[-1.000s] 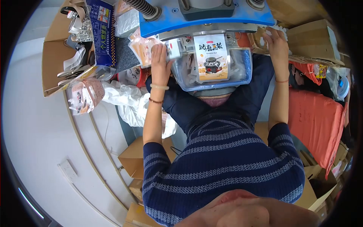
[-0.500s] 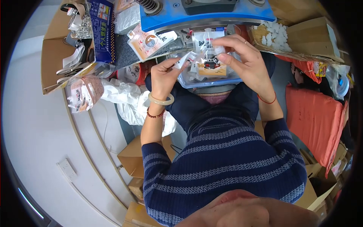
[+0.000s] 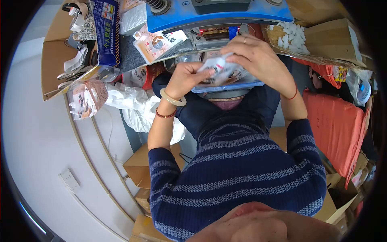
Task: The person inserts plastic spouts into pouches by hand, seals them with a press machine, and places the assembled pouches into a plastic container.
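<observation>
Over a blue-rimmed clear bin on the lap, a white printed pouch is held, slightly blurred. My left hand pinches its left side between thumb and fingers. My right hand has its thumb and fingers closed at the pouch's upper right edge; any small part between them is hidden. More pouches lie in the bin below. Just beyond the hands is the blue press. Orange and white printed pouches lie on the bench left of it.
White plastic pieces fill a cardboard tray at the right. A blue box and an open carton stand at the left. A pouch bundle hangs below them. Red padded material is at the right.
Both hands have come together from the left pouches and the right-hand tray. The pouch that lay at the press is gone from there, and one is now held over the bin.
</observation>
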`<state>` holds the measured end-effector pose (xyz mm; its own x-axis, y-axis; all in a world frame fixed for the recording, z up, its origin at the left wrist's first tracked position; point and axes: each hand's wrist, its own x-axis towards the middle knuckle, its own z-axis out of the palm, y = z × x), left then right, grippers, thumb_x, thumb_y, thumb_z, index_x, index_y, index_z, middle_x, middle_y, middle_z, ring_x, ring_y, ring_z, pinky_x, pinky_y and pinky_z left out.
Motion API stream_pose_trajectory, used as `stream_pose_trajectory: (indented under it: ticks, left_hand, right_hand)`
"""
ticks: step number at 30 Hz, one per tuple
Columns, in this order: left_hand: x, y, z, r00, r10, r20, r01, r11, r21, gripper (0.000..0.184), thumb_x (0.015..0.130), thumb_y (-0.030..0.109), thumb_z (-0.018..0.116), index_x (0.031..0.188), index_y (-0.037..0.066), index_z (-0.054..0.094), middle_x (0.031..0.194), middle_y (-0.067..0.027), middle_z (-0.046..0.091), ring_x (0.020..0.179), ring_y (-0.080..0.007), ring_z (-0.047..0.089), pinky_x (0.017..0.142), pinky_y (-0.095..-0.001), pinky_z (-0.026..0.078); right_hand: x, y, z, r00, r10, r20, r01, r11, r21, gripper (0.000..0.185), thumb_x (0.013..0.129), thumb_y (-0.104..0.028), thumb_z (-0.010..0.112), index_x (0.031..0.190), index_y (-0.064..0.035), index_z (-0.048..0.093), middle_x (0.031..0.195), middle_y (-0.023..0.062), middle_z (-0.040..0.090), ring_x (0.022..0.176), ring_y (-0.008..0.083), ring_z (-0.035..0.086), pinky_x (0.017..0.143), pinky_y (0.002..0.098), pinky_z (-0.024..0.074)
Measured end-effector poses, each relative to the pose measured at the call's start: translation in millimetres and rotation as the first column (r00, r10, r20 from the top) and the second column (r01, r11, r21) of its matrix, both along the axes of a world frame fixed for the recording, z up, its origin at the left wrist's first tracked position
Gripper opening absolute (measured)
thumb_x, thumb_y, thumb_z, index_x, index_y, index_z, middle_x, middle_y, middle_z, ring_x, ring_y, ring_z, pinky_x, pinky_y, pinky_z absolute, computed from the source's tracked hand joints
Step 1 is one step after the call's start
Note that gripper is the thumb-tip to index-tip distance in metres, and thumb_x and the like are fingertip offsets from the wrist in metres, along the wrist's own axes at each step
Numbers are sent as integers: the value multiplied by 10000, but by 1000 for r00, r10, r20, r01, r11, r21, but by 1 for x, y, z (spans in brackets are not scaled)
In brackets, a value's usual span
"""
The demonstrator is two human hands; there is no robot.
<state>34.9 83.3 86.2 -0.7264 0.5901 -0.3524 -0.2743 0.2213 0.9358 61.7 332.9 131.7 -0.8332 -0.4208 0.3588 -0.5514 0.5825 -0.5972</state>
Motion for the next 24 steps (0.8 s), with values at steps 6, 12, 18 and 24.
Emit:
stream_pose_trajectory:
  ticks: [6, 12, 18, 24]
  left_hand:
    - [-9, 17, -53, 843, 2, 537, -186, 939, 289, 244, 876, 80, 720, 1083, -45, 689, 1024, -109, 719, 894, -136, 676, 813, -273, 541]
    - [-42, 49, -63, 826, 129, 549, -359, 871, 336, 258, 910, 112, 672, 1106, -54, 654, 1069, -127, 704, 937, -172, 686, 834, -303, 553]
    - [-41, 27, -62, 945, 254, 209, -259, 966, -1, 239, 883, 151, 731, 1054, -14, 696, 996, -61, 714, 836, -100, 646, 737, -256, 526]
    - [-73, -56, -109, 420, -62, -905, -383, 892, -239, 658, 794, 103, 745, 1381, 10, 463, 1424, -231, 455, 1348, -334, 420, 1127, -483, 292]
  right_hand:
    - [-10, 17, -51, 888, -271, 372, 313, 948, -55, 384, 932, -330, 628, 1217, -73, 621, 1139, 113, 667, 975, 295, 664, 815, 376, 520]
    - [2, 67, -25, 720, -687, -96, 630, 589, 507, 259, 899, -254, 602, 1085, -81, 654, 992, 185, 677, 928, 353, 653, 759, 432, 531]
    - [-12, 110, -84, 683, -730, -16, 627, 575, 526, 241, 951, -234, 550, 1053, -41, 650, 936, 230, 676, 908, 409, 649, 753, 462, 510]
    - [10, 93, -52, 696, -702, -150, 717, 685, 129, 254, 983, -162, 527, 1170, -20, 623, 1037, 208, 657, 950, 389, 651, 778, 406, 510]
